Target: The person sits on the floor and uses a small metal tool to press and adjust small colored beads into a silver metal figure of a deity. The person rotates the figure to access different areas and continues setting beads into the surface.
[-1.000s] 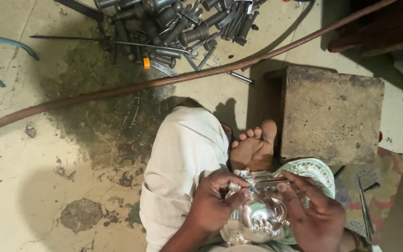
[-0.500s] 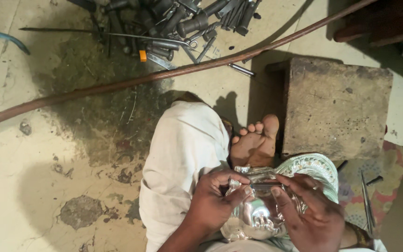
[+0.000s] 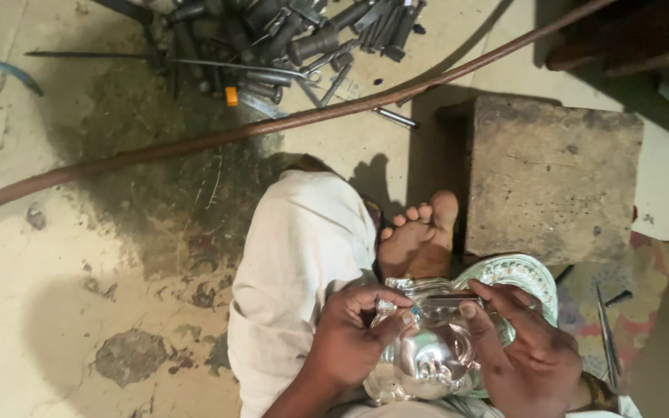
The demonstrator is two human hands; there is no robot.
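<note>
head view: both hands (image 3: 435,348) partly hide a shiny silver piece (image 3: 427,360).

Head-worn view, steeply downward, close over lap and floor (image 3: 79,255)

A stained concrete floor (image 3: 79,255) carries the scene. A heap of dark metal tools (image 3: 288,35) lies at its top edge, a long brown pipe (image 3: 218,138) runs across just below it, and a worn stone block (image 3: 555,174) sits to the right, beside a patterned mat (image 3: 652,279).
</note>
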